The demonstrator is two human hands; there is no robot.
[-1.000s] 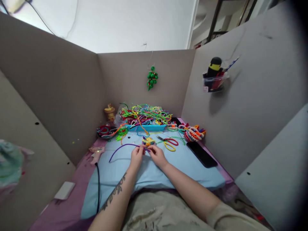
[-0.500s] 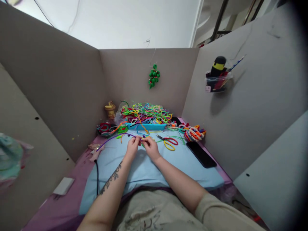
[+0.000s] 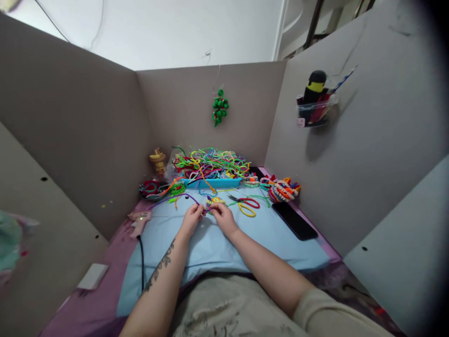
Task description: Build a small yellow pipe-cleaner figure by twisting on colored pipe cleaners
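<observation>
My left hand point(image 3: 191, 219) and my right hand point(image 3: 223, 217) meet over a light blue cushion point(image 3: 224, 248), both pinching a purple pipe cleaner point(image 3: 175, 196) that arcs away to the left. Between my fingertips sits a small multicoloured pipe-cleaner piece point(image 3: 213, 202) with yellow and blue loops. Red-and-yellow handled scissors point(image 3: 246, 206) lie just to the right of my right hand.
A blue tray point(image 3: 213, 182) heaped with coloured pipe cleaners stands at the back. Finished coiled pieces point(image 3: 282, 189) lie at the right, a black phone point(image 3: 294, 221) beside them. Grey cardboard walls enclose the area; a green ornament point(image 3: 219, 106) hangs on the back one.
Both hands moved slightly away from me with the purple pipe cleaner, whose free end swung from the cushion toward the back left. The camera view shifted a little.
</observation>
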